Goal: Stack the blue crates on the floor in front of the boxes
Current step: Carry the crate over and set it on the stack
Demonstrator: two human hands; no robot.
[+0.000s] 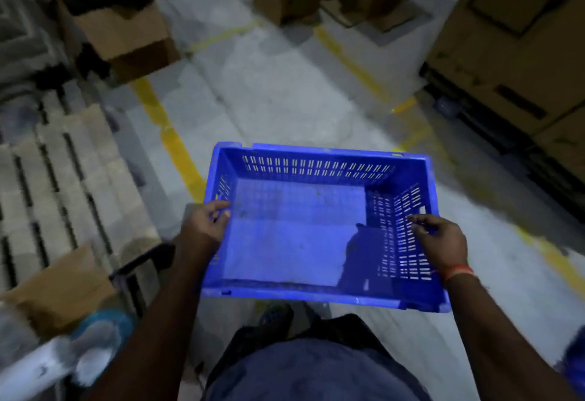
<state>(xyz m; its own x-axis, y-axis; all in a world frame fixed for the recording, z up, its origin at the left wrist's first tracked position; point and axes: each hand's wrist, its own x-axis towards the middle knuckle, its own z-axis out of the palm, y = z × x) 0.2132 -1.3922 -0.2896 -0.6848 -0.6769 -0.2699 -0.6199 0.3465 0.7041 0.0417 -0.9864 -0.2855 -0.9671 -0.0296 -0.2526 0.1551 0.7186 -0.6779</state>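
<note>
A grey warehouse floor (285,83) with yellow lines runs between cardboard boxes (512,36). Above it an empty blue crate (297,242) hangs level — left hand (205,226) curled over one short rim, right hand (440,242) apparently gripping the opposite slotted wall.

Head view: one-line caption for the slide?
Both hands, left hand and right hand, carry an empty blue crate by its short sides above a yellow-lined floor, cardboard boxes ahead.
</note>
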